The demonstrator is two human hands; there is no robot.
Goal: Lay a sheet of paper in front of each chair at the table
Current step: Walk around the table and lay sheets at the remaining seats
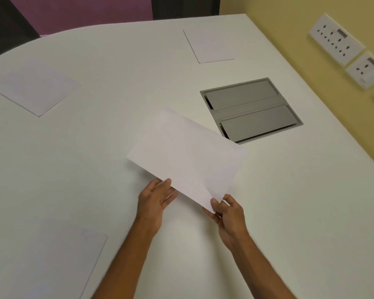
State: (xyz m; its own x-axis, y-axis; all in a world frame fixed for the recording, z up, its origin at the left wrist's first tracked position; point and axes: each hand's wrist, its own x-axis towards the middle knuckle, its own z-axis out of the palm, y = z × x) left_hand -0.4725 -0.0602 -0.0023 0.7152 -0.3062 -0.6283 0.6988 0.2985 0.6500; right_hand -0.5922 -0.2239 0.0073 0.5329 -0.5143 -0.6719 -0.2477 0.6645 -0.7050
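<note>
The white table fills the view, with three sheets already flat on it — one far left, one at the far edge, one at the near left — each probably marking a seat, though no chair shows clearly. A grey cable hatch sits right of centre. Just beside it, a fourth sheet is held tilted over the tabletop: the left hand supports its near edge with fingers loosely spread, while the right hand pinches the near corner, steadying it for laying down.
</note>
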